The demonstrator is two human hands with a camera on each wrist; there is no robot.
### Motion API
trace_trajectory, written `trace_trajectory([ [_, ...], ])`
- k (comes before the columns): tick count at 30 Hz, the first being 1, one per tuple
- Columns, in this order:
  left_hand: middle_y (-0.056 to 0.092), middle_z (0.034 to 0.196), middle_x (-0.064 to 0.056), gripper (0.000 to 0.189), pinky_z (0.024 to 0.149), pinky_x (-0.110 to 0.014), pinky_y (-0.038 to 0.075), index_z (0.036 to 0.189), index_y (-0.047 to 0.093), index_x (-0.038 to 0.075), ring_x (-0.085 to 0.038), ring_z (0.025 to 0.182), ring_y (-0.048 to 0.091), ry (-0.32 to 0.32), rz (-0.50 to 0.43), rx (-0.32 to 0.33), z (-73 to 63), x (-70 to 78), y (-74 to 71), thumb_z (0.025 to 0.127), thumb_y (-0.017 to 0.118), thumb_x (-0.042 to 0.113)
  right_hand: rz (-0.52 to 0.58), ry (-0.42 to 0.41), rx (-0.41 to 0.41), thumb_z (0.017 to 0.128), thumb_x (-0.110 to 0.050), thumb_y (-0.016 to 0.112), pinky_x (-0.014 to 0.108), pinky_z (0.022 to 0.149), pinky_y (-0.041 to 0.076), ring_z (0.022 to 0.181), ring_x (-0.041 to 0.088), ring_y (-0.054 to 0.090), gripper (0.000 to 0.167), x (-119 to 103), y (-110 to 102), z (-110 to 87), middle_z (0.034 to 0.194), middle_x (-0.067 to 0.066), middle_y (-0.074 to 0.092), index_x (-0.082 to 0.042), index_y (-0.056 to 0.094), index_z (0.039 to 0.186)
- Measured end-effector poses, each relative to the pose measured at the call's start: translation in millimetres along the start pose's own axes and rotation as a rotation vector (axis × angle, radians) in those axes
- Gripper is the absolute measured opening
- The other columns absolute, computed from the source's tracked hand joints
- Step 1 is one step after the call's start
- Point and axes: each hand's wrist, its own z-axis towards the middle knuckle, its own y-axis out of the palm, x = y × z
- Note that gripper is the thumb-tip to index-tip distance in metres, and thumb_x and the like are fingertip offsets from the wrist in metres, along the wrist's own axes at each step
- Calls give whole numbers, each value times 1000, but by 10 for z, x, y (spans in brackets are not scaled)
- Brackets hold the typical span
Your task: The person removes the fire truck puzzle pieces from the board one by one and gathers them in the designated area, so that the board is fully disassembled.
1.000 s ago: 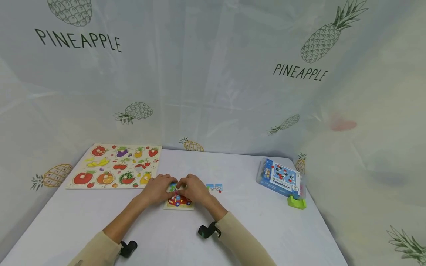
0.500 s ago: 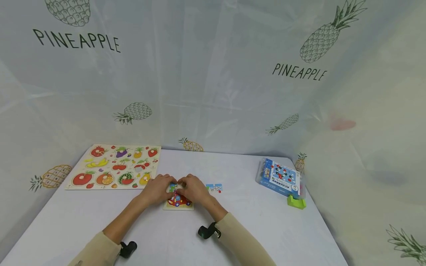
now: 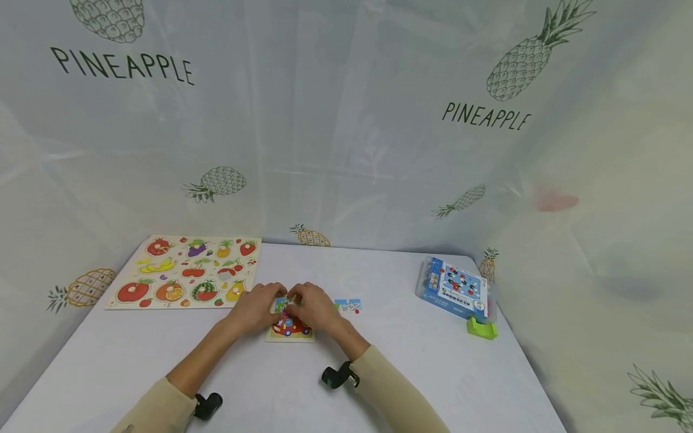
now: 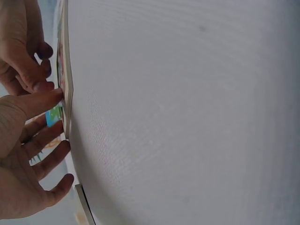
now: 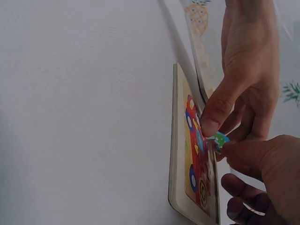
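A small wooden jigsaw board [image 3: 274, 336] with a red car picture [image 5: 193, 173] lies flat on the white table under both hands. A green and blue puzzle piece [image 5: 219, 139] sticks up at a tilt from the board's left part. My left hand [image 3: 257, 309] has its thumb and index finger on either side of this piece, with the thumb tip down at the board; its other fingers spread past the board's edge. My right hand [image 3: 316, 311] reaches in from the other side and pinches the same piece at its fingertips, partly hiding it.
Loose blue and white puzzle pieces [image 3: 349, 305] lie just right of the board. A large fruit puzzle board [image 3: 178, 288] is at the back left. At the back right sit a blue box [image 3: 457, 291] and a green plastic piece [image 3: 482, 329]. A pineapple-printed curtain [image 3: 346, 150] hangs behind.
Both hands stay over the board in nearly the same pose. The right hand's fingertips shift only slightly at the puzzle piece.
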Motion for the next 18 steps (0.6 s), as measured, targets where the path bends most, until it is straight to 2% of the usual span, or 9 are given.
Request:
trace_trajectory([
  [12,67,122,-4,49,86,-64,46,124,63,14,-31,109,58,16,25,8,-5,-13,3,81,83,25,238,-22,30,95,-25,71,19,66,48,74,2,56,9,13,40,35,87,-10,63,-18,66,98],
  [18,67,124,-6,49,87,-64,45,125,63,14,-31,111,58,7,21,0,4,-24,9,82,83,26,261,-29,62,94,-21,71,19,63,48,72,1,58,11,11,-18,30,87,-8,68,-16,70,105],
])
